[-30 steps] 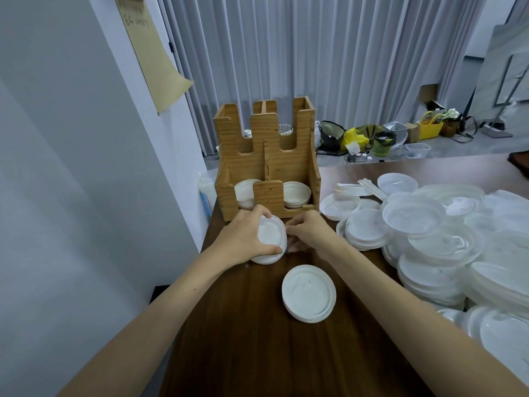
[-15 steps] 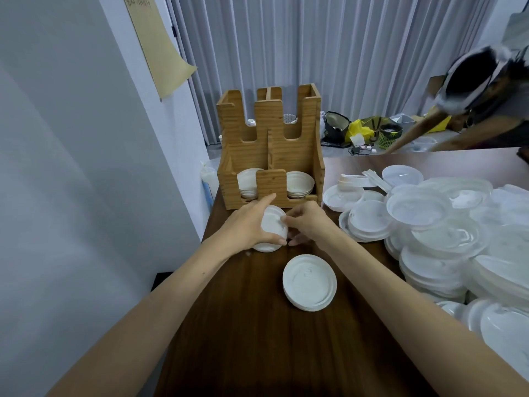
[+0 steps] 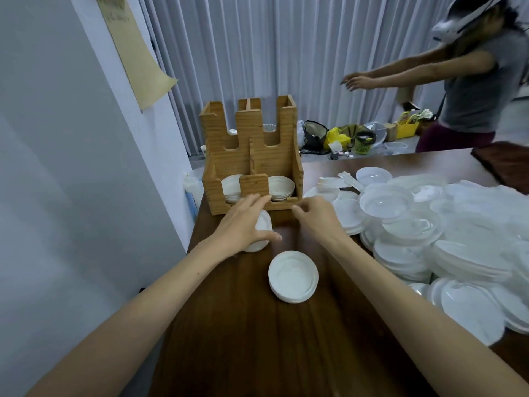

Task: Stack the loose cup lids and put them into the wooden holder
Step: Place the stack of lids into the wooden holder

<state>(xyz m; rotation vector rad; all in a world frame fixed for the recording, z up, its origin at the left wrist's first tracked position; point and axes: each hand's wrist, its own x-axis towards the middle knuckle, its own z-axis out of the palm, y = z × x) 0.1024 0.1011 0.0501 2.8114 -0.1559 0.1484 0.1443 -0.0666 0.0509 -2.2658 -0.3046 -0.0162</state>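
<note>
Head view: my right hand has let go of the small lid stack, and my left hand alone keeps it.

My left hand [image 3: 246, 224] is clamped over the small stack of lids [image 3: 262, 232], which sits on the tabletop [image 3: 257, 339] just in front of the wooden holder [image 3: 252, 156]; half a second ago both hands were squaring it up, and now my right hand [image 3: 313, 214] has drawn off to the side, fingers loosely curled and holding nothing. I judge the stack ready to go into a slot. The holder's two front compartments each already hold a low pile of white lids [image 3: 282, 187], with room above; the tall rear slots I cannot see into. A second, wider stack [image 3: 293, 276] waits nearer me, and the loose lid heap [image 3: 429, 233] spreads along my right.
</note>
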